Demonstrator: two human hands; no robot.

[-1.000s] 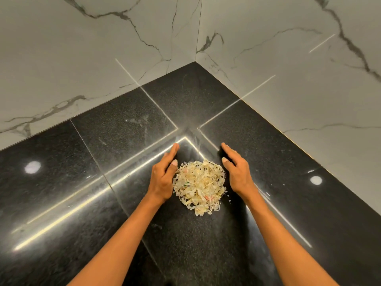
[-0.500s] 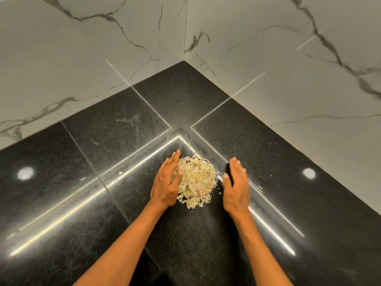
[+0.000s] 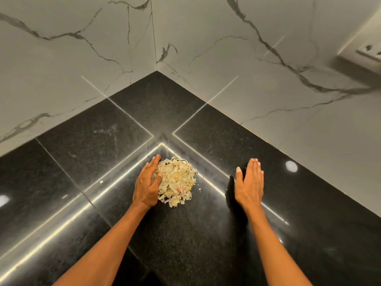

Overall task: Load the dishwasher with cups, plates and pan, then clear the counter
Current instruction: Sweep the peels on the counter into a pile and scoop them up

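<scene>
Black polished stone is filling the near part of my view, and both bare forearms are reaching forward across this counter [image 3: 206, 234] from the bottom edge. I am holding the left hand [image 3: 146, 185] on its edge, fingers straight and together, its palm pressing against the left side of the pile of pale shreds [image 3: 176, 181]; it is cupping the heap, not gripping it. I am keeping the right hand [image 3: 249, 183] flat and upright too, fingers extended, holding nothing, standing well apart from the pile's right side with bare counter between them.

One loose scrap [image 3: 101, 182] is lying on the stone left of my left hand, and a few crumbs are sitting just right of the heap. Bright strips of reflected light are crossing the surface under my hands.

The pile is sitting on the counter between my hands, a rough mound slightly longer front to back, its narrow tip pointing toward me.

Beyond it, the counter is running into a corner where two white marble-look walls [image 3: 82, 65] are meeting. A wall socket [image 3: 369, 52] is showing far right.
</scene>
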